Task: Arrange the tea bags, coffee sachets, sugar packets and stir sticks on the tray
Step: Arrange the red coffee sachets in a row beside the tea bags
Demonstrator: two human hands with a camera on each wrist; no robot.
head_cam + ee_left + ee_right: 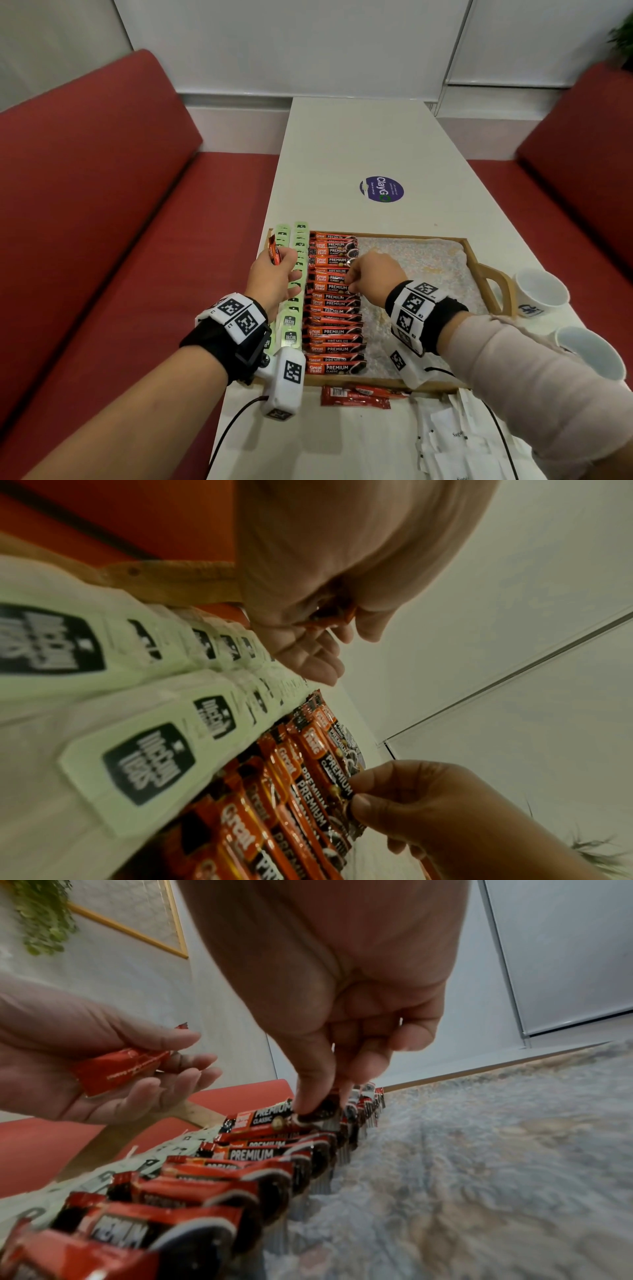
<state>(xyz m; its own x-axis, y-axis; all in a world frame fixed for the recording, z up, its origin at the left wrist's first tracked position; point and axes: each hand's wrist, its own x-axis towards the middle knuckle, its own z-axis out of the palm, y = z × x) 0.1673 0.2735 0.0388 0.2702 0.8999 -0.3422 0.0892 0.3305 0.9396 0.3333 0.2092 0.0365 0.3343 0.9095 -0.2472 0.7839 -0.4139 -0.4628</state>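
A wooden tray [476, 260] with a speckled liner holds two columns of pale green tea bags [289, 329] along its left side and a column of red coffee sachets [334, 308] beside them. My left hand [274, 277] hovers over the tea bags and grips one red coffee sachet [274, 251], which in the right wrist view [116, 1069] lies between thumb and fingers. My right hand [370, 274] pinches the right end of a sachet in the column [315, 1115] [346, 791]. Loose coffee sachets [356, 395] and white sugar packets [455, 442] lie on the table in front of the tray.
Two white cups [541, 287] stand right of the tray's handle. A purple round sticker [381, 189] marks the white table [359, 144] beyond the tray. Red bench seats [102, 205] flank the table. The tray's right half [428, 274] shows bare liner.
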